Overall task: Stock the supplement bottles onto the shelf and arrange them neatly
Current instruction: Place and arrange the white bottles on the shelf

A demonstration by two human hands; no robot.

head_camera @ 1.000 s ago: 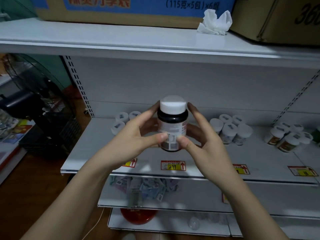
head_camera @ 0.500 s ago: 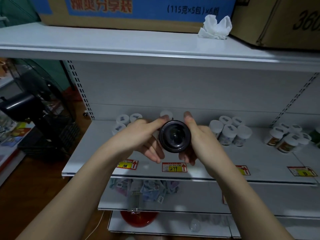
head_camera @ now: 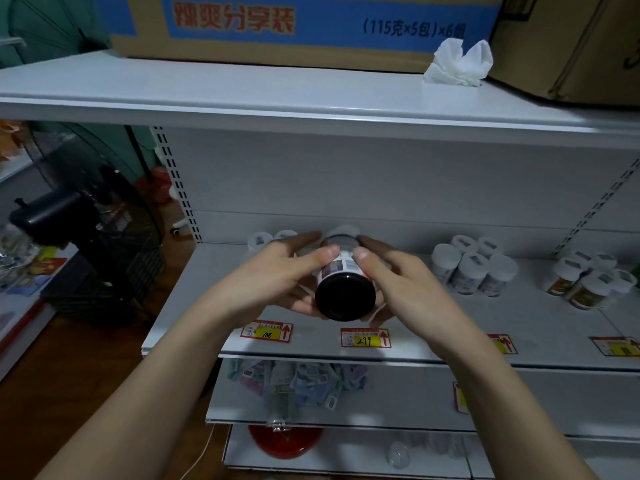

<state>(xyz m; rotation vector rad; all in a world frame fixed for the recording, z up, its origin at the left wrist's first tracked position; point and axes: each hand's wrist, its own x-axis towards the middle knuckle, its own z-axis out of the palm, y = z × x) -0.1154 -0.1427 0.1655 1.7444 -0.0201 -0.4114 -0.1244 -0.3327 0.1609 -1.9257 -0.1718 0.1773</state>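
Since half a second ago the bottle [head_camera: 341,289] has tipped further over and dropped slightly toward the shelf [head_camera: 214,285]; its dark base now faces the camera and its white cap points away toward the back panel. A second ago it stood upright between the hands.

Position: the bottle is held in the air above the near-middle part of the shelf, just beyond the yellow price tag [head_camera: 365,338] marked 299. It does not touch the shelf.

Grip: the left hand [head_camera: 277,278] and right hand [head_camera: 398,285] both grasp the bottle by its sides, thumbs lying across the label on top and fingers curled beneath.

Handling, as judged: the body looks like rigid dark glass or hard plastic, stiff under pressure and smooth, so it may slip if held by the base alone. A glass body would break if dropped onto the metal shelf. Weight appears modest, given the easy two-handed hold. The labelled side wall offers the best purchase; the cap is a poorer place, since it could turn.

Surroundings: a cluster of white-capped bottles [head_camera: 474,268] stands to the right on the same shelf, another cluster [head_camera: 588,282] farther right, and a few white caps [head_camera: 273,239] sit at the far left behind the left hand. The bottle must be turned upright before it is set down.
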